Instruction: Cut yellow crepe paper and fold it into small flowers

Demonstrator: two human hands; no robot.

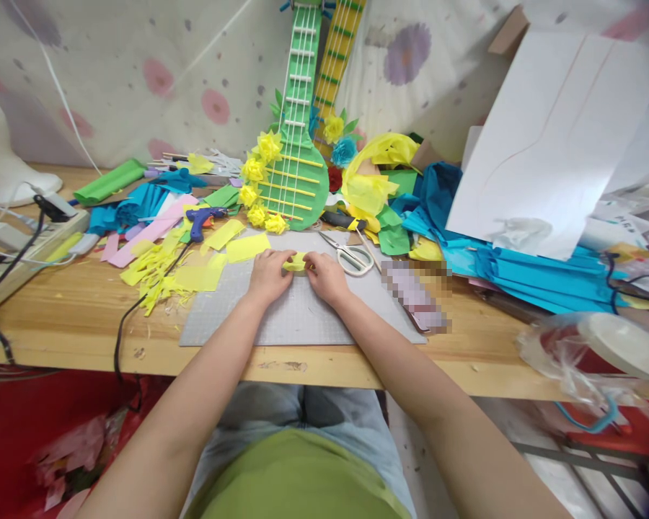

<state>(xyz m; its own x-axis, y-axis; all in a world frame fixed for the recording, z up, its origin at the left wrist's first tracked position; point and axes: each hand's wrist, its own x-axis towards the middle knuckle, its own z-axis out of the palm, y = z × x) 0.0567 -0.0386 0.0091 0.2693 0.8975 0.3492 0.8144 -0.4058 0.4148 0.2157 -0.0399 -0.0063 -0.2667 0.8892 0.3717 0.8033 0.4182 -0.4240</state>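
My left hand [269, 275] and my right hand [326, 278] meet over the grey cutting mat [303, 317]. Both pinch a small yellow paper piece [295, 264] held between them, fingers curled round its ends. White-handled scissors [351, 256] lie just right of my right hand. Flat yellow paper sheets [247, 246] and fringed yellow strips [154, 277] lie left of my left hand. A blue glue gun [202, 220] rests beyond them, its black cord trailing off the table's front edge.
A green paper guitar [297, 158] with yellow paper flowers leans on the back wall beside a yellow one [335, 58]. Blue and yellow tissue [438, 216], white card [546, 144], a power strip [32, 249] and a plastic bag [589, 353] crowd the wooden table [86, 317].
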